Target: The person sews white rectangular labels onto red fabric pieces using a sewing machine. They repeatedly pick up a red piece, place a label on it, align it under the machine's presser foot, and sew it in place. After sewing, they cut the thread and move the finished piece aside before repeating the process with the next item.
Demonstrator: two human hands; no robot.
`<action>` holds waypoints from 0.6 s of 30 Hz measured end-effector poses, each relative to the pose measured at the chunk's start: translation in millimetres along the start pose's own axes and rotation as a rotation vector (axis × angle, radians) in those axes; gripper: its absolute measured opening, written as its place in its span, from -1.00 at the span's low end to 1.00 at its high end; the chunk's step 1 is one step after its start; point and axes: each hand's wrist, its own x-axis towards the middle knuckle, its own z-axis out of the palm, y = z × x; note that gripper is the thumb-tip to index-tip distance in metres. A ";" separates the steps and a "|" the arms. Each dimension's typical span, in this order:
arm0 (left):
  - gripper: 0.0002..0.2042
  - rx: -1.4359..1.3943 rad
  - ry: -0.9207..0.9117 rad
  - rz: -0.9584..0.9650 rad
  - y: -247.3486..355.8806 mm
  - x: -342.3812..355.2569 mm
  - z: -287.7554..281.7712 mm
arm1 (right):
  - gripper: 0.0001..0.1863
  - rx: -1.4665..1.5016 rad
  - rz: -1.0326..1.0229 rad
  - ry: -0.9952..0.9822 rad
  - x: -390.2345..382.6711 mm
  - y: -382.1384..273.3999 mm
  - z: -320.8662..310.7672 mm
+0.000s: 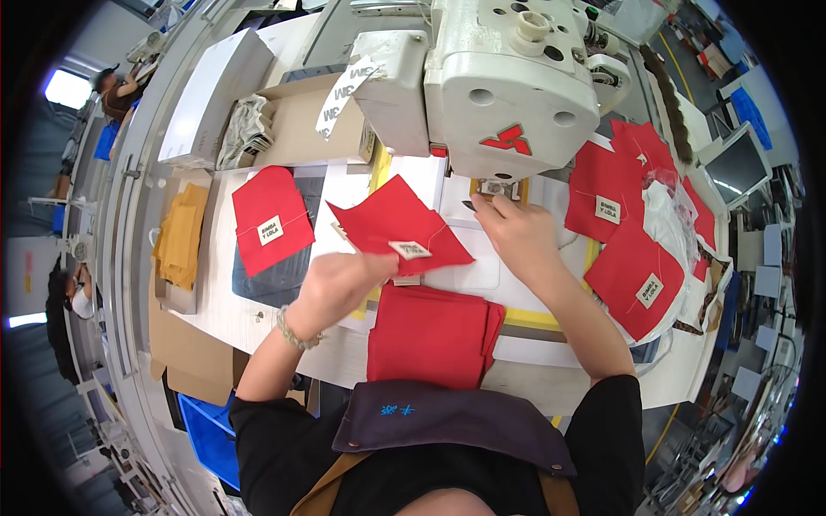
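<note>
My left hand [348, 288] pinches the lower left of a red fabric piece [383, 215], lifted and tilted, with a sewn white label [409, 249]. My right hand [512, 232] is closed around a small dark pointed tool [470, 205], just in front of the metal clamp [499, 188] under the white sewing machine head [508, 95]. A neat pile of red fabric [430, 344] lies in front of me. Single red pieces with labels lie at the left [262, 202] and in a loose heap [624, 275] at the right, beside white fabric and clear plastic.
A box of yellow pieces [181, 232] sits left. A white carton [215, 95] and a cardboard tray [305, 120] with folded material stand behind it. A monitor [734, 169] is at the right, a blue bin [206, 443] below the table. Two people [116, 90] [82, 297] are far left.
</note>
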 end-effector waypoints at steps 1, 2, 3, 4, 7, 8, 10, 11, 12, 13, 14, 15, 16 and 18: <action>-0.86 -0.013 0.069 -0.103 -5.4 2.8 1.3 | -0.69 0.002 0.006 0.004 -0.7 0.2 -6.4; -0.87 -0.082 0.155 -0.188 -6.9 15.0 0.0 | -0.69 0.005 0.010 0.009 -1.4 0.4 -12.7; -0.85 -0.184 0.157 -0.338 -12.7 22.8 -2.1 | -0.69 -0.004 0.034 -0.005 -3.9 0.7 -17.6; -0.85 -0.282 0.162 -0.443 -22.1 30.2 -3.7 | -0.69 -0.014 0.058 -0.016 -7.3 1.3 -23.1; -0.83 -0.589 0.271 -0.548 -36.4 48.2 -1.0 | -0.68 -0.035 0.130 -0.058 -23.0 5.3 -34.2; -0.82 -0.570 0.251 -0.537 -40.7 52.4 -1.8 | -0.67 -0.042 0.157 -0.073 -29.4 7.9 -37.3; -0.80 -0.537 0.211 -0.528 -45.7 58.0 -2.8 | -0.66 0.011 0.212 -0.073 -41.4 14.7 -41.3; -0.80 -0.523 0.192 -0.529 -47.0 60.2 -3.1 | -0.66 0.037 0.240 -0.074 -47.7 18.0 -42.8; -0.81 -0.509 0.174 -0.531 -47.1 61.1 -3.6 | -0.65 0.030 0.265 -0.066 -54.1 20.9 -43.8; -0.82 -0.518 0.175 -0.521 -46.3 61.2 -4.0 | -0.64 0.025 0.289 -0.058 -60.5 23.6 -44.0; -0.83 -0.528 0.178 -0.511 -45.1 60.9 -5.0 | -0.63 0.020 0.312 -0.050 -65.5 25.7 -44.9; -0.84 -0.537 0.182 -0.502 -43.6 60.4 -6.5 | -0.63 0.034 0.324 -0.031 -68.9 27.4 -46.5; -0.86 -0.502 0.187 -0.423 -41.3 59.9 -9.3 | -0.63 0.045 0.343 -0.013 -73.4 29.3 -48.4; -0.88 -0.432 0.201 -0.267 -33.3 52.2 -24.0 | -0.62 0.067 0.381 -0.002 -79.4 30.2 -52.5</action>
